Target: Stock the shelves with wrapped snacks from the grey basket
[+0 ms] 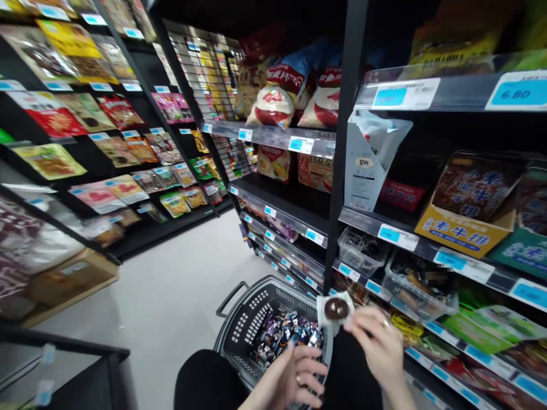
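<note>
My right hand [378,344] pinches a small clear packet with a dark round snack [336,309] inside, held up in front of the lower shelf. My left hand [294,376] is below it, over the rim of a grey plastic shopping basket [239,319]. Its fingers are loosely curled and slightly apart, and nothing shows in them. The basket stands on the floor and holds several small wrapped sweets [286,336] in dark and purple wrappers. My dark-clothed knee [205,381] is beside the basket.
Black store shelves [342,171] with blue price tags stand on the right, filled with snack packets, clear bins [363,250] and a yellow display box [465,228]. Another shelf wall of packets [98,142] is on the left. Pale floor [171,285] runs between them.
</note>
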`<state>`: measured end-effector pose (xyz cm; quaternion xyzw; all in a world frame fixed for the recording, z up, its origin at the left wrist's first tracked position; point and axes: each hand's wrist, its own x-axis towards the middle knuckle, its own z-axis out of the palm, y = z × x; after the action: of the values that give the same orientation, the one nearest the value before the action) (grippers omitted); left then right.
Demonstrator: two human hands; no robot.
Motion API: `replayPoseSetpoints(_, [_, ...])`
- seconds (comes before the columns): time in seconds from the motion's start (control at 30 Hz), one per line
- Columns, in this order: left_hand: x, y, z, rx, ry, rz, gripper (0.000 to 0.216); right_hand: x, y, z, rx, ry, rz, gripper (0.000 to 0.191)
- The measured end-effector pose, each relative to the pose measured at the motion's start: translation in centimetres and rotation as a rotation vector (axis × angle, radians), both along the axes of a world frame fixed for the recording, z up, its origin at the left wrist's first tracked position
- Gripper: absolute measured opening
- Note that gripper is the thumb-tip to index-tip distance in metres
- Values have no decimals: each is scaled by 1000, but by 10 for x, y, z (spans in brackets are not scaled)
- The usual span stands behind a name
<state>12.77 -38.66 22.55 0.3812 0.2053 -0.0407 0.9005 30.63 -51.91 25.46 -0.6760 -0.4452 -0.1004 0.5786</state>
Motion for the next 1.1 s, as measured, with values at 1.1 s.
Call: replayPoseSetpoints(1.1, [4, -6, -18, -8, 59, -23, 36, -30, -21, -35, -253, 99, 335, 23])
